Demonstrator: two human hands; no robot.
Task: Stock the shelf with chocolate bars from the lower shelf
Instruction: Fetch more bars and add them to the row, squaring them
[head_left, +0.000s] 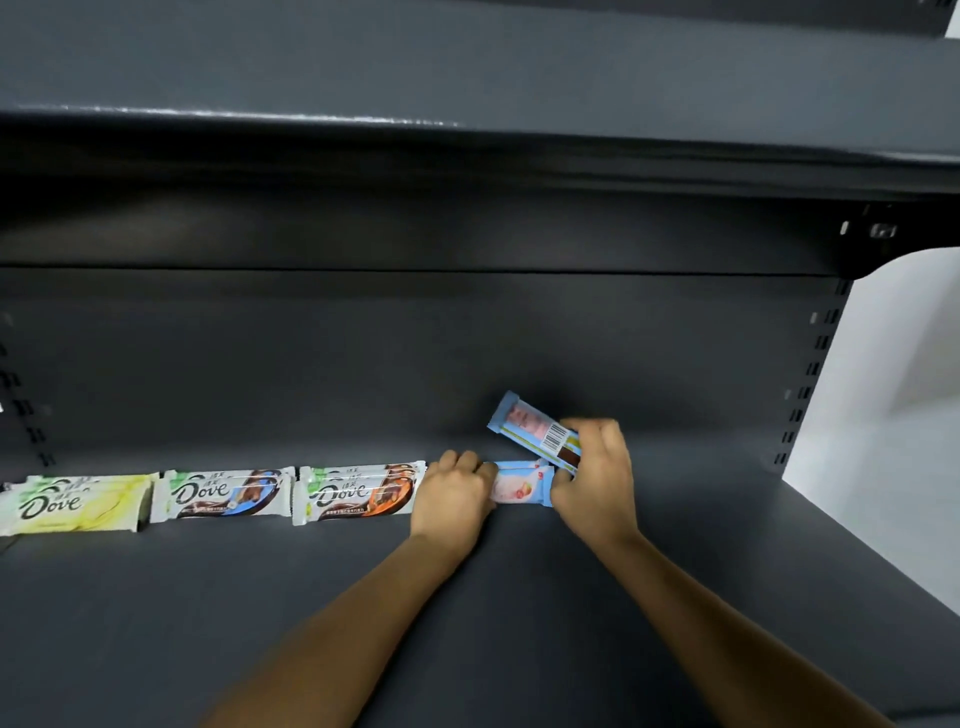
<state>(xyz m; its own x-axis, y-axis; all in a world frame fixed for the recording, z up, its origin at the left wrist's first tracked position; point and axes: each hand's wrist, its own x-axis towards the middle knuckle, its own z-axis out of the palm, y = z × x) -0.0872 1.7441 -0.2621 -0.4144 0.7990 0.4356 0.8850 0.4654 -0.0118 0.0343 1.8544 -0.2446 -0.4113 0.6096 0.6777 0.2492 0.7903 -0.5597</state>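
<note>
- Two bare forearms reach in over the dark grey shelf (519, 597).
- The left hand (451, 498) presses curled fingers on the end of a light-blue bar (519, 484) lying flat.
- The right hand (597, 480) grips a second blue bar (535, 428), tilted, barcode up.
- Leftward lie Dove stacks: orange (358, 493), blue (223, 496), yellow-green (72, 504).

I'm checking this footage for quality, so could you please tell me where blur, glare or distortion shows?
Head view: the right hand is motion-blurred, as is the tilted light-blue chocolate bar it holds; a thin glare streak runs along the dark grey metal upper shelf edge; the wide-angle lens bows that edge; the white Dove bars read sharply.
</note>
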